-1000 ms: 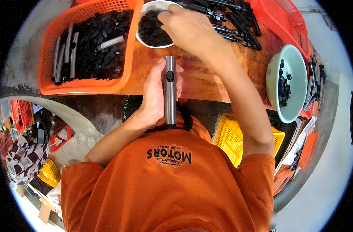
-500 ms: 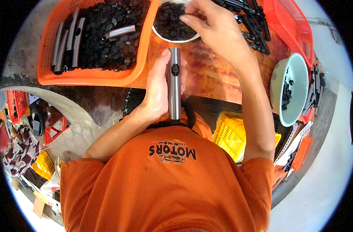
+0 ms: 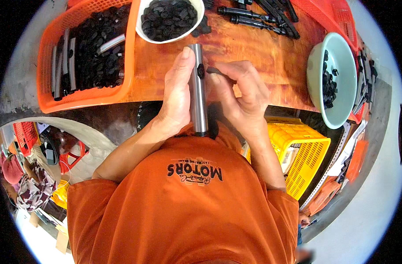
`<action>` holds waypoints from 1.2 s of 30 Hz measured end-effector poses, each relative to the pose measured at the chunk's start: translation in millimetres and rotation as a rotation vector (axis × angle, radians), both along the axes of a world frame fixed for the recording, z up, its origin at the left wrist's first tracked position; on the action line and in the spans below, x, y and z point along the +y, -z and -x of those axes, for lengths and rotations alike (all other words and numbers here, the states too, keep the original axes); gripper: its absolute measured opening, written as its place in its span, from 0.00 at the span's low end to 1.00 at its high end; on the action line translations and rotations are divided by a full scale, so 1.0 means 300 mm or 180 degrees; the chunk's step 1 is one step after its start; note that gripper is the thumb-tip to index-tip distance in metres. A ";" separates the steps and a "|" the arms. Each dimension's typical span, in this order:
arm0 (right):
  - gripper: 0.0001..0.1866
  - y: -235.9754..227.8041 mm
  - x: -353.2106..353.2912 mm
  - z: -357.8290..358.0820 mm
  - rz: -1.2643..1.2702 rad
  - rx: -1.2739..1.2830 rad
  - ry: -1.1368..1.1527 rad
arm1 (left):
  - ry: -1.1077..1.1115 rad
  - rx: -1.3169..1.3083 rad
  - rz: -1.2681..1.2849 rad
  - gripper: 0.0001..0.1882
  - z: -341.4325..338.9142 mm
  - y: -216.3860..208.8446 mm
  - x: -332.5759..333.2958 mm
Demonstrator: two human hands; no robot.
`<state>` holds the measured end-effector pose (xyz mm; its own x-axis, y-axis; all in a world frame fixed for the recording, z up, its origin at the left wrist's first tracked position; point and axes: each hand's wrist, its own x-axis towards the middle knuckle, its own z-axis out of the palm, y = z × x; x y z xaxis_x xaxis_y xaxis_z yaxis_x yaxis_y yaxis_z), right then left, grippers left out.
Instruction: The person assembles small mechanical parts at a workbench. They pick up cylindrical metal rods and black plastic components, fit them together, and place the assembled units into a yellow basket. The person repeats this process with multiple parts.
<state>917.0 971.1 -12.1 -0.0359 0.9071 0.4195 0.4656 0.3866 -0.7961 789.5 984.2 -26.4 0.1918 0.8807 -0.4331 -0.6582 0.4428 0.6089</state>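
My left hand (image 3: 179, 90) is closed around a shiny metal tube (image 3: 198, 99), held roughly upright in the picture. A black oval piece (image 3: 200, 71) sits in the tube's side near its far end, and the near end is black. Close to its right side, my right hand (image 3: 240, 86) pinches a small black piece (image 3: 215, 71) between thumb and forefinger. A slight gap separates this piece from the tube. Beyond the hands stands a white bowl (image 3: 201, 12) full of similar black pieces.
An orange basket (image 3: 129, 66) at the left holds black pieces and several metal tubes. Black rod-like parts (image 3: 253, 20) lie at the far right of the wooden table (image 3: 280, 66). A pale green bowl (image 3: 314, 79) stands at the right edge. Below is a yellow crate (image 3: 304, 171).
My right hand has come back from the white bowl to the tube with a small black piece. The left hand keeps hold of the tube. The view has shifted.
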 end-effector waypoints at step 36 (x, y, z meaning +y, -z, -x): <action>0.18 0.051 -0.131 -0.088 -0.0093 0.0293 0.0237 | 0.0476 0.0795 -0.0673 0.15 -0.155 -0.037 0.003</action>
